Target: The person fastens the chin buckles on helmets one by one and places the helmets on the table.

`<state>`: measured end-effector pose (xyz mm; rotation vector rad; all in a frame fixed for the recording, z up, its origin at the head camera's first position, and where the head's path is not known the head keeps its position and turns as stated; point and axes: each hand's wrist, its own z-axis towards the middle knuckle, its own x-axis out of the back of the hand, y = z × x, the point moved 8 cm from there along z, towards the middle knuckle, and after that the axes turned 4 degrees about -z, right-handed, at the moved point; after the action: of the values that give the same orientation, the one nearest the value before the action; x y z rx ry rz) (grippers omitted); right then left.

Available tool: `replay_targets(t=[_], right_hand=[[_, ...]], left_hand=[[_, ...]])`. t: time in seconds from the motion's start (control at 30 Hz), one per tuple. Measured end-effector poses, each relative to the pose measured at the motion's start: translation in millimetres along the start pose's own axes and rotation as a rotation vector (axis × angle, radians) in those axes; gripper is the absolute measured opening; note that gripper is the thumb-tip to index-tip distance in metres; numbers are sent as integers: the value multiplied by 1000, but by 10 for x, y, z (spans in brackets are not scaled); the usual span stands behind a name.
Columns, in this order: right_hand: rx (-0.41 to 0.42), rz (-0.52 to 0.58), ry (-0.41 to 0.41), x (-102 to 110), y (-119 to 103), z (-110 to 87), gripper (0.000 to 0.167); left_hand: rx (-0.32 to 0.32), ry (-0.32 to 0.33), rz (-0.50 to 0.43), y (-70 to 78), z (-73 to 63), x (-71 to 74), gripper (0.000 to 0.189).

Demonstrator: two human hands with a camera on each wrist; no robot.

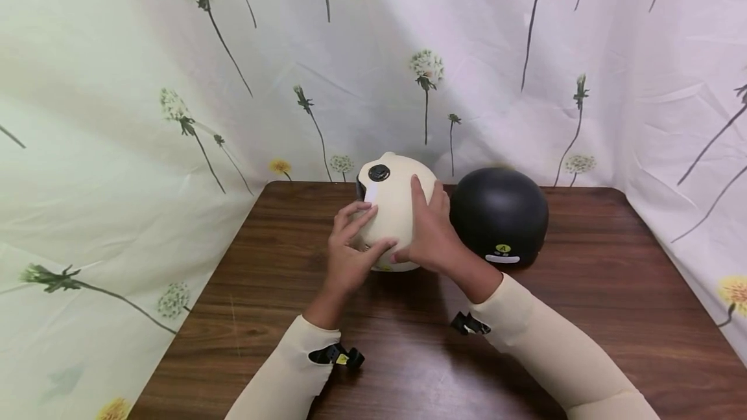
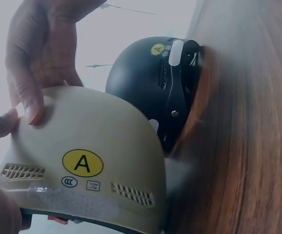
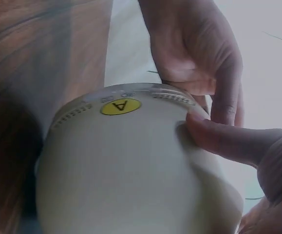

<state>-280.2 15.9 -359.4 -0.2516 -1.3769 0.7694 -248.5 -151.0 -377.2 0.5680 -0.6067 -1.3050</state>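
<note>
A cream helmet (image 1: 397,196) with a round black fitting on its side is held between both hands near the back of the table. My left hand (image 1: 350,238) grips its left side and lower edge, the thumb lying across the shell. From the right, my right hand (image 1: 432,225) spreads over the shell, its thumb close to the left thumb. In the left wrist view, the helmet's yellow "A" sticker (image 2: 83,163) sits between two vent grilles. Just right of the right hand, a black helmet (image 1: 496,212) rests on the table.
The brown wooden table (image 1: 274,316) spreads under the arms. A white curtain (image 1: 367,50) printed with dandelions hangs behind it and along both sides. Each sleeve has a black strap mount (image 1: 344,356) at the wrist.
</note>
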Motion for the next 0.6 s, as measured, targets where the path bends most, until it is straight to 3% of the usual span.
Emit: replay_targets(t=[0.6], right_hand=[[-27, -236, -101, 7, -351, 144, 149]], left_hand=[[220, 109, -210, -348, -59, 171, 71]])
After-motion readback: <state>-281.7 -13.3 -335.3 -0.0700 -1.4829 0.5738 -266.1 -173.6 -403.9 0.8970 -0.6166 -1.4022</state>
